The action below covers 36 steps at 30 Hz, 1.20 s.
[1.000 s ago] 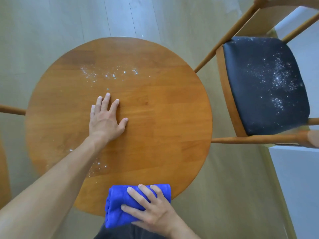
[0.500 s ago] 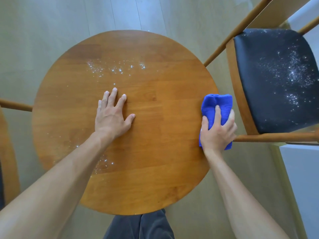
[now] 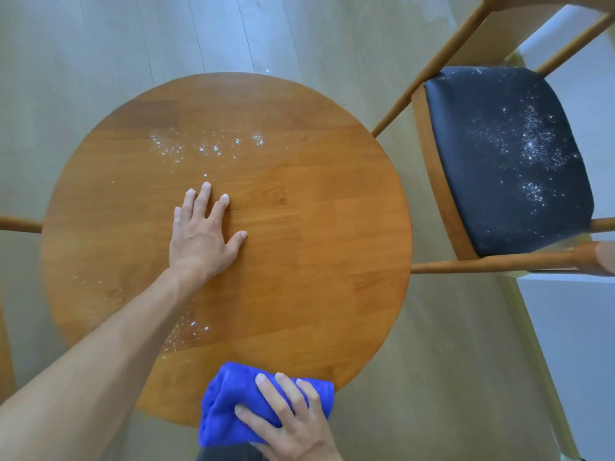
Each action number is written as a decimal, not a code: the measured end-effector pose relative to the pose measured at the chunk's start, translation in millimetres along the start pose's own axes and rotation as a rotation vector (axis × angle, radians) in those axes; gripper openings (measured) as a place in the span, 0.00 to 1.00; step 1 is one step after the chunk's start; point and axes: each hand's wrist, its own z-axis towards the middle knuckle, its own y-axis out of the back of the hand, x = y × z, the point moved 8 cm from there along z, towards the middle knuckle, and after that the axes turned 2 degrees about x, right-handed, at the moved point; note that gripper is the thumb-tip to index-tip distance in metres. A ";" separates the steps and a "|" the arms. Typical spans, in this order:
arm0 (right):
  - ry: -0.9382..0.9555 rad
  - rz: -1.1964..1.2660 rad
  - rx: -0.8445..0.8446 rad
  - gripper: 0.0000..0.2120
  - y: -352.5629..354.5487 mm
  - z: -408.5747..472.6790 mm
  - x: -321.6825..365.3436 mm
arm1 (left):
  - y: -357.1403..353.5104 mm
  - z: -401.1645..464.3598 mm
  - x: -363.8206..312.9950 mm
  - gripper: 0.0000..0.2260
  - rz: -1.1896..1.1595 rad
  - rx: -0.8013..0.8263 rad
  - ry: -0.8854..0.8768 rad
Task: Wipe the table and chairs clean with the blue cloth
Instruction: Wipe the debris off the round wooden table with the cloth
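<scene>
The left hand lies flat on the round wooden counter, fingers straight and spread, grasping nothing. The right hand presses on the blue cloth at the counter's near edge, fingers and thumb curled into the bunched fabric, which partly overhangs the rim. White powder is scattered just beyond the left hand's fingertips, and more lies beside the left forearm. Well to the right of both hands stands a wooden chair whose dark seat is speckled white.
</scene>
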 end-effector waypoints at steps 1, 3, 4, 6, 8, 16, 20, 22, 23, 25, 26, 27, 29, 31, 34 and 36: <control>0.029 -0.007 0.008 0.16 6.2 -4.5 -15.8 | -0.1 -0.1 0.0 0.31 0.004 -0.001 -0.004; -0.008 -0.041 0.018 0.18 24.3 -6.0 -61.0 | -0.9 -0.2 0.4 0.31 0.009 -0.014 -0.016; -0.081 -0.063 0.011 0.19 34.7 -2.2 -89.6 | -1.3 -0.4 0.8 0.31 0.010 -0.021 -0.021; -0.295 -0.081 -0.006 0.21 51.6 12.4 -153.5 | -3.4 -1.1 1.8 0.31 0.010 -0.029 -0.028; -0.497 -0.063 -0.057 0.23 62.1 35.1 -208.9 | -4.8 -0.8 2.1 0.31 0.010 -0.030 -0.035; -1.029 -0.128 -0.193 0.25 68.8 98.9 -266.5 | -6.6 0.9 2.4 0.31 0.019 -0.027 -0.038; -0.795 -0.306 -0.067 0.25 47.9 92.4 -187.1 | -7.1 1.0 1.3 0.31 0.033 -0.006 -0.029; -0.726 -0.258 -0.025 0.25 32.7 85.3 -143.6 | -7.1 0.9 0.1 0.31 0.053 0.011 -0.026; -0.667 -0.249 0.003 0.25 25.5 82.8 -125.4 | -6.7 0.8 -0.5 0.32 0.066 0.015 -0.028; -0.534 -0.263 0.051 0.24 16.3 78.6 -108.2 | -6.0 -0.4 -1.0 0.32 0.082 0.016 -0.037; -0.464 -0.275 0.066 0.24 16.1 79.2 -109.6 | -6.4 -0.8 -1.0 0.32 0.085 0.019 -0.041; -0.397 -0.289 0.081 0.25 17.4 82.2 -116.8 | -6.8 -0.9 -0.8 0.32 0.088 0.020 -0.043; -0.307 -0.312 0.105 0.26 20.1 96.3 -139.6 | -8.1 -0.2 0.1 0.32 0.096 0.006 -0.050; -0.339 -0.335 0.089 0.26 23.8 121.0 -165.1 | -9.1 0.2 1.1 0.31 0.111 -0.018 -0.060; -0.576 -0.366 0.005 0.25 29.4 165.6 -204.3 | -11.8 0.3 4.0 0.31 0.139 -0.037 -0.059; -0.736 -0.379 -0.052 0.26 32.2 194.3 -227.9 | -13.1 0.7 4.2 0.31 0.161 -0.061 -0.058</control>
